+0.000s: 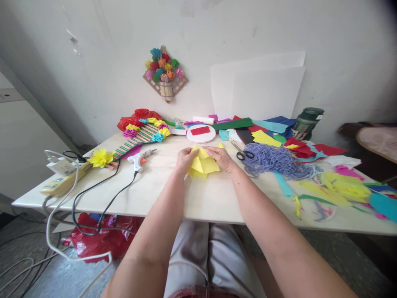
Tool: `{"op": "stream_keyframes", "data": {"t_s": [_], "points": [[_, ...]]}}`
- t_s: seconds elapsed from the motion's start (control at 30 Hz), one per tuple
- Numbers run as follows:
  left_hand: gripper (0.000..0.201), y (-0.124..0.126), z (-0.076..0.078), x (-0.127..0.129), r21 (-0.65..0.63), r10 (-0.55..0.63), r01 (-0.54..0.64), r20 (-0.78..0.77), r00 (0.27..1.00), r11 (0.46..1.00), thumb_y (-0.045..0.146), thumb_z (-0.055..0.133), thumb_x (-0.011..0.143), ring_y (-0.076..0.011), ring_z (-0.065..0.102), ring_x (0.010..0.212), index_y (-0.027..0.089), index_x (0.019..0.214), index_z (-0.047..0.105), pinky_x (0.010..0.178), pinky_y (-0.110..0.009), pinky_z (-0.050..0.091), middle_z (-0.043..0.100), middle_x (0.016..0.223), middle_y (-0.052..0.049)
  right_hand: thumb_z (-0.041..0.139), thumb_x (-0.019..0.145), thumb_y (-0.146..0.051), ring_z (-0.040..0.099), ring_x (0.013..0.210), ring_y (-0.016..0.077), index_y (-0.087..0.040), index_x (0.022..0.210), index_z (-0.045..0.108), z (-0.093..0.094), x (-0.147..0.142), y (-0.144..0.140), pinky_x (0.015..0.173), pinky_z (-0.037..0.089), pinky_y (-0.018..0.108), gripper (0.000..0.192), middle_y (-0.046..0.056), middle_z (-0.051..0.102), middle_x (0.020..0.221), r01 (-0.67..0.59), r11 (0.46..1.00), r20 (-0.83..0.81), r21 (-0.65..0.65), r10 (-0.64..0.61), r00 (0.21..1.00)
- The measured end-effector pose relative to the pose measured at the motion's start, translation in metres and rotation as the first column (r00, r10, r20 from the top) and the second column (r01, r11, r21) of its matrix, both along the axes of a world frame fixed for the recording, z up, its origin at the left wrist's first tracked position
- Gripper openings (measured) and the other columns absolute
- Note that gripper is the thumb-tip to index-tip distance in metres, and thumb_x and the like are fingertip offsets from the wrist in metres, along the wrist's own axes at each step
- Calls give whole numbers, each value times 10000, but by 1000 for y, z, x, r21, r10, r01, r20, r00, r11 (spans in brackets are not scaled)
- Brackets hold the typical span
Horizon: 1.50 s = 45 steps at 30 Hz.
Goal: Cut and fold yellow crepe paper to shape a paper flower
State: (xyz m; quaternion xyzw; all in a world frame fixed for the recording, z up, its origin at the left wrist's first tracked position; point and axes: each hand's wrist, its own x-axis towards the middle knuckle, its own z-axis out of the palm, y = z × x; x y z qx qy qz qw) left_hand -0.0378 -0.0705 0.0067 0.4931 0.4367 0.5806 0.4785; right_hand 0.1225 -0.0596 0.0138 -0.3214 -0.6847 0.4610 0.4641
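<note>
Both hands grip a creased piece of yellow paper (204,166) above the middle of the table. My left hand (185,159) pinches its left edge, thumb on top. On the other side my right hand (221,157) has its fingers closed on the upper right edge. Just behind the paper lies a white oval disc (208,137) with a red strip (200,130) on it. Black-handled scissors (245,155) rest to the right, beside a heap of blue-purple yarn (273,159).
At left lie a white glue gun (137,162), a woven piece with paper flowers (144,136), and a power strip (63,182) whose cords hang over the front edge. Coloured paper scraps (335,188) and a dark green bottle (307,123) occupy the right.
</note>
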Motion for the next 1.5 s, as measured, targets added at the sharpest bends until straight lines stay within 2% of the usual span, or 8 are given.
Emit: {"op": "stream_keyframes", "data": {"t_s": [0.27, 0.43, 0.6, 1.0, 1.13, 1.33, 1.5], "points": [[307, -2, -1, 1, 36, -100, 103, -95, 990, 994, 417, 649, 594, -108, 531, 474, 135, 683, 565, 442, -200, 392, 592, 576, -4, 637, 605, -418, 559, 600, 143, -151, 699, 644, -4, -2, 2, 590, 437, 275, 283, 20, 628, 661, 104, 989, -14, -104, -106, 994], [308, -2, -1, 2, 18, -113, 115, -96, 989, 993, 407, 666, 577, -110, 531, 468, 135, 681, 567, 440, -205, 399, 596, 574, -4, 643, 591, -424, 498, 495, 111, -153, 616, 595, -3, -3, 0, 498, 395, 243, 276, -10, 568, 558, 115, 983, -40, -146, -122, 992], [301, -2, -2, 2, 39, -119, 124, -108, 987, 992, 400, 664, 579, -100, 513, 447, 132, 668, 560, 420, -196, 384, 575, 550, 1, 623, 620, -408, 502, 523, 106, -154, 642, 582, -4, -2, 1, 522, 393, 237, 258, -9, 574, 597, 50, 990, -72, -133, -60, 996], [298, -2, -1, 1, 31, -125, 128, -96, 988, 991, 384, 671, 572, -98, 510, 456, 141, 672, 532, 432, -196, 383, 573, 561, 7, 622, 612, -379, 486, 540, 96, -159, 662, 563, -6, -3, 3, 544, 381, 230, 233, -26, 555, 593, 65, 992, -108, -112, -77, 991], [294, -2, -2, 1, 37, -149, 152, -73, 986, 988, 371, 677, 566, -110, 530, 476, 139, 688, 543, 447, -206, 400, 583, 575, 4, 635, 595, -365, 486, 525, 98, -161, 652, 560, -7, -4, 5, 533, 386, 235, 225, -22, 559, 588, 83, 986, -104, -146, -99, 990], [291, -4, -2, 1, 9, -193, 196, -123, 973, 981, 369, 667, 577, -139, 563, 513, 132, 721, 580, 465, -223, 425, 588, 572, -5, 627, 606, -395, 514, 551, 109, -163, 660, 559, -4, -4, 1, 559, 406, 243, 248, -18, 578, 605, 50, 986, -133, -161, -72, 989], [274, -6, -1, 2, 7, -236, 241, -170, 957, 971, 353, 663, 588, -137, 568, 515, 130, 731, 589, 451, -215, 420, 610, 621, -16, 648, 587, -380, 557, 643, 133, -162, 758, 604, -2, -4, 1, 625, 426, 265, 280, 2, 621, 703, -7, 986, -150, -165, -17, 989]]}}
